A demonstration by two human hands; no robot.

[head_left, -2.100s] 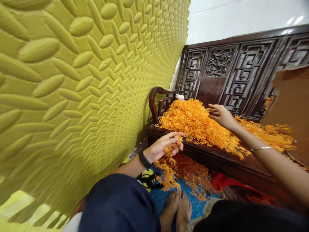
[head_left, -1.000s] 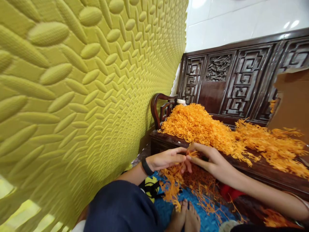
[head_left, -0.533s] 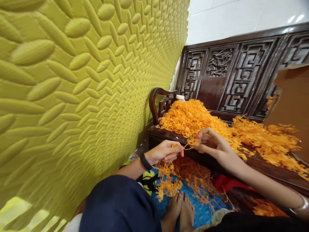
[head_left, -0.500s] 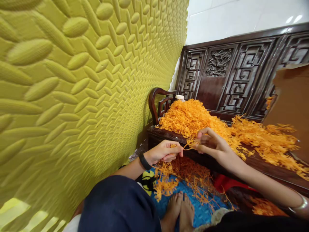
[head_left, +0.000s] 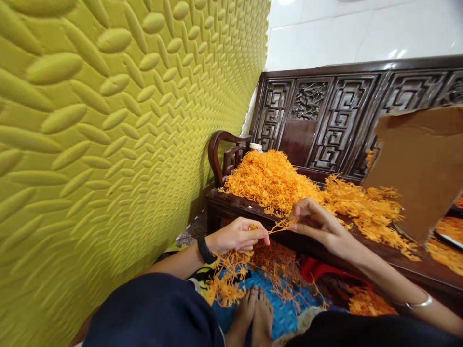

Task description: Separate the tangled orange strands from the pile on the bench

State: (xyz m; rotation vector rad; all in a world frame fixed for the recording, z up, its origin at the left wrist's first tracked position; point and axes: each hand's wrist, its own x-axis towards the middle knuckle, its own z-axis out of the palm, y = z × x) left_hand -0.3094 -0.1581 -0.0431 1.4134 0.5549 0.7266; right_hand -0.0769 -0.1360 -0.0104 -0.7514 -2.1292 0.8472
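Observation:
My left hand (head_left: 241,236), with a black band on the wrist, is closed on a bunch of orange knotted strands (head_left: 227,279) that dangles below it. A short stretch of the orange strand (head_left: 280,225) runs from its fingertips across to my right hand (head_left: 318,224). There the thumb and a finger pinch the strand, and the other fingers are curled. Just beyond both hands, a large heap of orange knotted strands (head_left: 271,178) lies on the dark wooden bench (head_left: 235,201).
A yellow textured foam wall (head_left: 126,144) stands at my left. Cardboard (head_left: 415,159) leans on the bench at right. A white-lidded jar (head_left: 255,147) sits behind the heap. Below, more strands lie over the blue mat (head_left: 285,318) near my feet (head_left: 255,308) and a red object (head_left: 314,270).
The view has turned to the right, showing more of the cardboard. Both hands keep hold of the strand, and the stretch between them looks slightly longer.

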